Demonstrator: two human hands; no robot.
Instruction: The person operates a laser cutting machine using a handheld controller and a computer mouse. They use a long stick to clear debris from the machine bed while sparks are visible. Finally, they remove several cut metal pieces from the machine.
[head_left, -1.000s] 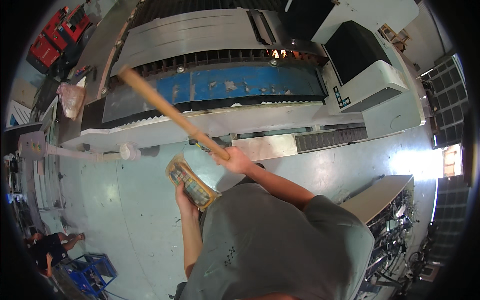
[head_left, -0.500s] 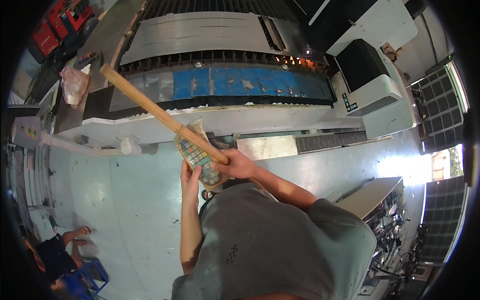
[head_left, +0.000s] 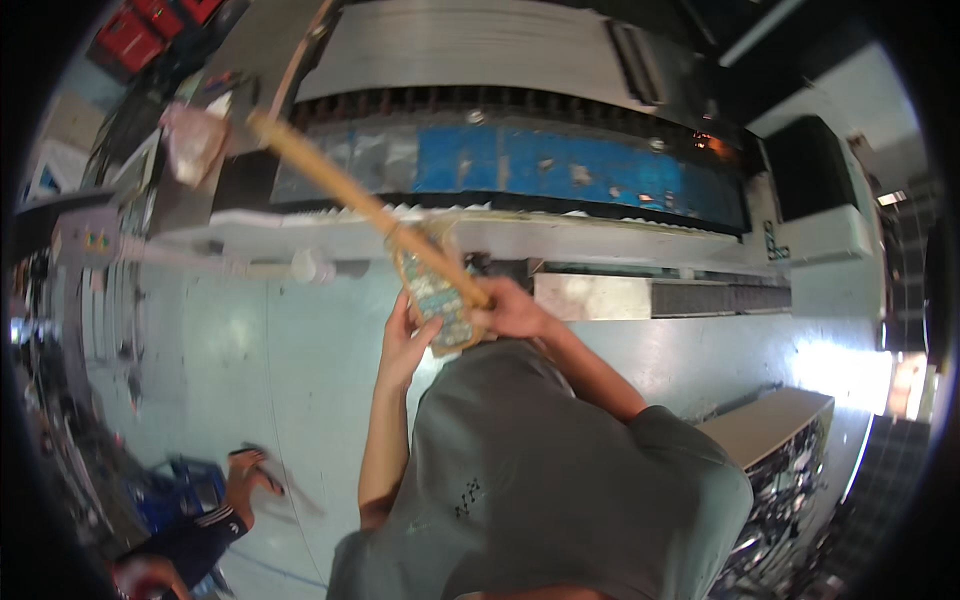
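Note:
My left hand (head_left: 404, 342) is closed round the left edge of a handheld remote control (head_left: 438, 305), its thumb lying over the lower buttons. Many small coloured buttons cover the remote, and a clear, yellowish plastic wrap seems to surround it. In my right hand (head_left: 516, 311) is the lower end of a long wooden stick (head_left: 345, 190). The stick slants up to the left and crosses in front of the remote's upper part. My right fingertips are close to the remote's right edge; whether they touch it is blurred.
Ahead stands a large cutting machine with a blue-covered strip (head_left: 540, 163), a metal sheet (head_left: 460, 50) and orange sparks (head_left: 712, 145). A pinkish plastic bag (head_left: 195, 143) lies at the left. Another person (head_left: 205, 530) is at lower left, a scrap-filled bin (head_left: 775, 430) at lower right.
The whole view has shifted, with the machine now further right. My hands keep their holds on the remote and the stick. The other person appears nearer the middle.

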